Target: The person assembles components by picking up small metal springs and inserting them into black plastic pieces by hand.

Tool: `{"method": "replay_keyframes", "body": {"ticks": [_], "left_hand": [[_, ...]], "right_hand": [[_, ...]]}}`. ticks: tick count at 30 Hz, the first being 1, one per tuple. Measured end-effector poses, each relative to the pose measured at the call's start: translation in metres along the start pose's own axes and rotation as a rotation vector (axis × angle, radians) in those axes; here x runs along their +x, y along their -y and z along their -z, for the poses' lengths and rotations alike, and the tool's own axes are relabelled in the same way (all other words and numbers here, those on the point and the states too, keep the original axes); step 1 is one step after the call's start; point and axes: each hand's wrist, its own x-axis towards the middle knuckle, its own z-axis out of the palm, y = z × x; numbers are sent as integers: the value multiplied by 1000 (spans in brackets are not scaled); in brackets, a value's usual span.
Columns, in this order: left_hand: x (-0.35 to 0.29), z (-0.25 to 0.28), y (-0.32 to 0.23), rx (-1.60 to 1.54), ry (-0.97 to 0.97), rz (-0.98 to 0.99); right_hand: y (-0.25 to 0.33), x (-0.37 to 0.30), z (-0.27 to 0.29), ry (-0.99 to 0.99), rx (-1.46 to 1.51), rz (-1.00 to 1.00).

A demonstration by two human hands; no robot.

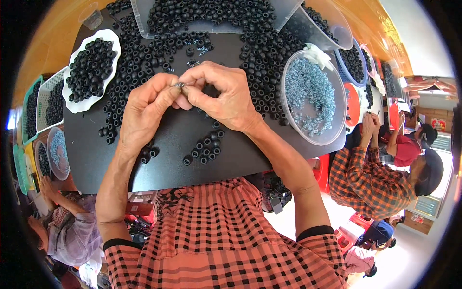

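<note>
My left hand [147, 108] and my right hand [224, 94] meet over the black work board [168, 144], fingertips pinched together on one small metal ring [179, 85]. Just under the hands a short group of black rubber rings [204, 147] lies on the board, and a large heap of black rings [260, 53] spreads across the far half. A clear round tub of small silvery rings [310, 96] stands right of my right hand.
A white scalloped dish of black rings [91, 70] sits at the far left, a clear tray of black rings [202, 14] at the far edge. Other people work on the right [375, 178] and lower left [67, 226], with more tubs and baskets.
</note>
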Motion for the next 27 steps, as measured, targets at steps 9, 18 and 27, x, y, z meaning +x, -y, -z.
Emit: {"method": "replay_keyframes", "body": {"ticks": [9, 18, 27], "left_hand": [[-5, -6, -7, 455, -73, -124], [-5, -12, 4, 719, -174, -418], [-4, -5, 2, 195, -124, -30]], "right_hand": [[-5, -2, -2, -16, -64, -14], [2, -5, 0, 72, 278, -496], [2, -1, -1, 18, 142, -159]]}}
